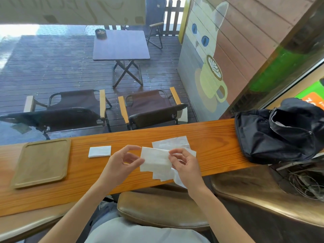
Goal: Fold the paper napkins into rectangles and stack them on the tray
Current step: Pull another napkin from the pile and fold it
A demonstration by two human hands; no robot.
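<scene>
A white paper napkin (pixel 155 159) is lifted just above the wooden counter (pixel 210 137). My right hand (pixel 184 165) pinches its right edge, and my left hand (pixel 121 163) grips its left edge between thumb and fingers. Beneath it lies a loose pile of unfolded napkins (pixel 171 142), partly hidden by my right hand. One napkin folded into a rectangle (pixel 99 151) rests flat on the counter to the left. Further left sits a brown tray (pixel 42 162) with nothing on it.
A black bag (pixel 277 134) sits on the counter's right end. A brown leather stool (pixel 157 209) stands below the counter's near edge. Behind the counter is a glass pane, with folding chairs and a table on the deck outside.
</scene>
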